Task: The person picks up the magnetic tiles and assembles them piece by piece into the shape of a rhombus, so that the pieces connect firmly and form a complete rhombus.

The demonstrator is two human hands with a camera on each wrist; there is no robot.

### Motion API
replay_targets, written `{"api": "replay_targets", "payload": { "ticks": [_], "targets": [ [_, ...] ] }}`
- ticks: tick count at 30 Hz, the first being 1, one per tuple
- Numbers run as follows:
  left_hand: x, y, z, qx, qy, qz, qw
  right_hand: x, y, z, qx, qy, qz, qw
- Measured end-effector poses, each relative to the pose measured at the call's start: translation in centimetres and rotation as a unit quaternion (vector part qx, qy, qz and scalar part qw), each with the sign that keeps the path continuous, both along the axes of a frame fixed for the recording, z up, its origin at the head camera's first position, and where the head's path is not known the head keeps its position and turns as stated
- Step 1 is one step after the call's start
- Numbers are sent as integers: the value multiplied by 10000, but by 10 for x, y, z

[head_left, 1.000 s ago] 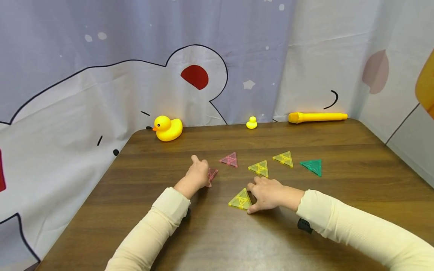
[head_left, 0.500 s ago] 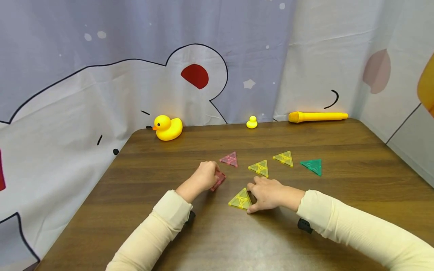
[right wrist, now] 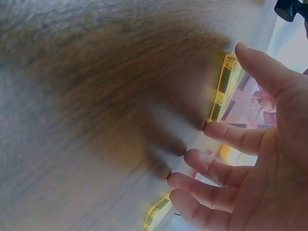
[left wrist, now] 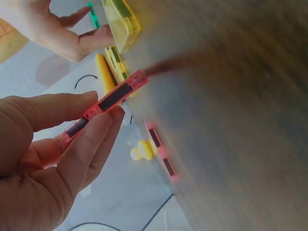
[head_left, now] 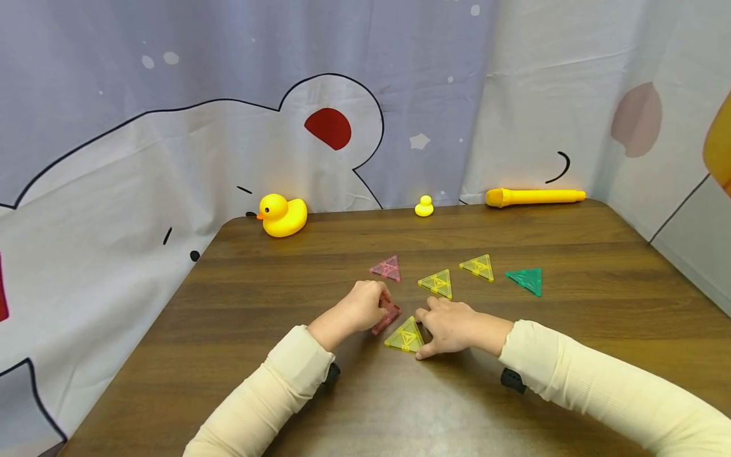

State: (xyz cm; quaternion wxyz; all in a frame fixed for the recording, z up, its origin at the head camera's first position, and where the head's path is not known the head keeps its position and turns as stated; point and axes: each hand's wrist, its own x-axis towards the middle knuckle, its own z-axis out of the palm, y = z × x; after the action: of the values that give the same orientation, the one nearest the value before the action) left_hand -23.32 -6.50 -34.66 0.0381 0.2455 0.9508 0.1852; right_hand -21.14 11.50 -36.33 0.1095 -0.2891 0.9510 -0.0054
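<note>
In the head view, my left hand (head_left: 361, 307) pinches a red translucent magnetic tile (head_left: 387, 316) between thumb and fingers. It is tilted; in the left wrist view a corner of this red tile (left wrist: 115, 96) points toward the tabletop. Just to the right, a yellow triangular magnetic tile (head_left: 406, 336) lies flat. My right hand (head_left: 454, 327) holds it by its right edge, thumb at one end and index finger at the other. The right wrist view has the yellow tile's edge (right wrist: 221, 91) between that thumb and finger, the other fingers resting near the table.
Beyond the hands lie a pink triangle (head_left: 388, 268), two yellow triangles (head_left: 438, 284) and a green triangle (head_left: 526, 280). Along the back edge of the wooden table (head_left: 228, 381) are a big yellow duck (head_left: 283, 216), a small duck (head_left: 424, 207) and a yellow microphone (head_left: 535, 197).
My left hand has turned and moved right and nearer with the red tile, bringing it close to the yellow tile. My right hand has stayed in place.
</note>
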Motion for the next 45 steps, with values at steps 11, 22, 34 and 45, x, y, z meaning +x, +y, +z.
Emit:
{"api": "replay_targets", "payload": {
  "ticks": [11, 22, 34, 45],
  "targets": [
    [4, 6, -3, -7, -117, -137, 9998, 0, -1, 0, -72, -39, 3, 10000],
    [6, 6, -3, 17, 117, -177, 9998, -13, 5, 9, -193, -47, -211, 9996],
    [6, 8, -4, -12, 9, -192, 9998, -46, 21, 18, -506, 413, -643, 9958],
    [8, 9, -4, 109, 277, -366, 9989, -70, 34, 4, -101, 500, -975, 9939]
  ]
}}
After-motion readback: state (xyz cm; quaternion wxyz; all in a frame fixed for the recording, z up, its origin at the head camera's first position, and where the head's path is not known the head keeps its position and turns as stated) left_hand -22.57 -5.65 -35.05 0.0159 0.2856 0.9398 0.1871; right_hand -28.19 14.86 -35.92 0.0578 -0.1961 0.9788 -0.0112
